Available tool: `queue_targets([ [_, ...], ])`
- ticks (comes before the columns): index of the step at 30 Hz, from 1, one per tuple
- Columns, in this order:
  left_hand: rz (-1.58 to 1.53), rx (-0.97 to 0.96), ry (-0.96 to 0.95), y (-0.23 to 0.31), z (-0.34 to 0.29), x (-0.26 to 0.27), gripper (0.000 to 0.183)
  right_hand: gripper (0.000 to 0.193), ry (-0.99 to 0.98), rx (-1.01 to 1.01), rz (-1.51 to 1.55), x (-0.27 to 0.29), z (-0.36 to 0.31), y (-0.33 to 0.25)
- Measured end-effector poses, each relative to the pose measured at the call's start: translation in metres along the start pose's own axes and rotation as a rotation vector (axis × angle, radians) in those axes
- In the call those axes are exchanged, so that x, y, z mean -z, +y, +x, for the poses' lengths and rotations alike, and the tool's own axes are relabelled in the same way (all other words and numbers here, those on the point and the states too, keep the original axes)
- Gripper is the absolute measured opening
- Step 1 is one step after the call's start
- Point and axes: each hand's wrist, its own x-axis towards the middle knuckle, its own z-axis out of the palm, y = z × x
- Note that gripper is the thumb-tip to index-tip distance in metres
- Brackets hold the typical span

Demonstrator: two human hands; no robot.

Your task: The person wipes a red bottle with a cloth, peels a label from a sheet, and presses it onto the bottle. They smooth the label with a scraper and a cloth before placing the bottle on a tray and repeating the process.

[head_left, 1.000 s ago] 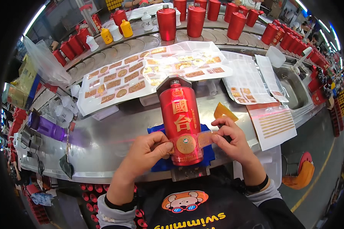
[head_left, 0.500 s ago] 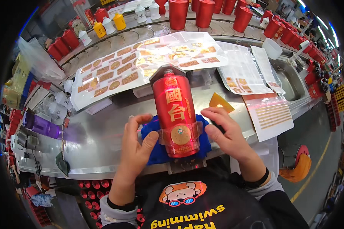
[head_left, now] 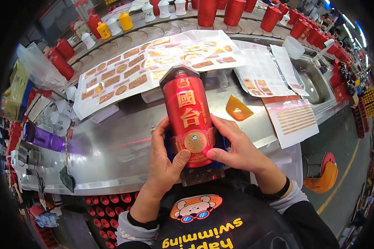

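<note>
A red bottle [head_left: 185, 108] with gold lettering lies tilted in front of me, its neck in a dark angular holder [head_left: 170, 79]. A round gold decal [head_left: 195, 142] sits on the bottle's lower front, within a patterned band. My left hand [head_left: 162, 157] wraps the bottle's lower left side, its thumb pressed on the front below the decal. My right hand [head_left: 241, 151] wraps the lower right side, its thumb likewise on the front. Blue cloth, mostly hidden, shows beneath the bottle. An amber wedge-shaped scraper [head_left: 239, 108] rests on the bench right of the bottle.
Decal sheets [head_left: 124, 76] with gold patches spread across the metal bench [head_left: 95, 166]. A striped sheet [head_left: 293, 124] lies at the right, near a sink [head_left: 316, 83]. A purple bottle [head_left: 47, 139] is at the left. Red bottles [head_left: 236, 12] stand on a curved conveyor behind.
Both hands have closed in on the bottle's lower sides, thumbs coming to its front. They were apart from it with fingers spread before. The patterned band now lies closer against the bottle.
</note>
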Motion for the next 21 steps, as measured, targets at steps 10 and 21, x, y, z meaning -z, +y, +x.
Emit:
queue_targets([
  [10, -0.024, -0.003, -0.012, 0.003, 0.001, -0.003, 0.09, 0.09, -0.043, -0.005, 0.012, 0.001, 0.003, 0.004],
  [21, -0.112, 0.025, -0.024, 0.0, -0.002, -0.003, 0.094, 0.094, -0.066, -0.076, 0.076, -0.004, 0.008, -0.004],
])
